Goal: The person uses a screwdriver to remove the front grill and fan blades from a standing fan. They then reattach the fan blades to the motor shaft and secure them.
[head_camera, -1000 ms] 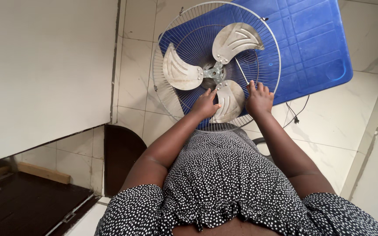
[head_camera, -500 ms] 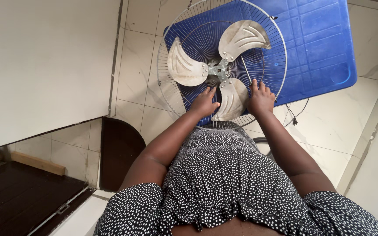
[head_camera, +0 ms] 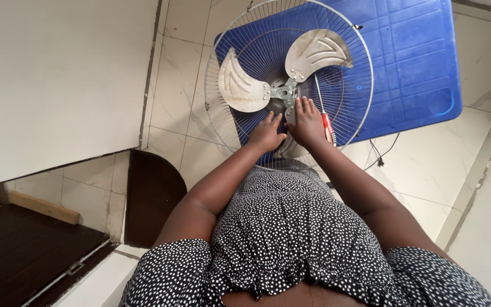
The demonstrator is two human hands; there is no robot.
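Pressing both hands, left [head_camera: 266,133] and right [head_camera: 306,122], flat with each grip released onto the lowest fan blade [head_camera: 291,145] (front guard already off); a screwdriver [head_camera: 325,116] rests in the rear grille [head_camera: 223,122].

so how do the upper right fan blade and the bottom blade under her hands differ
The upper right blade is in full view and untouched; the bottom blade is mostly hidden by the left hand and right hand resting on it. The upper right blade points away from the person; the bottom blade points toward them, lying beside the red-handled screwdriver. Both are dull silver metal, fixed to the same hub inside the wire guard.
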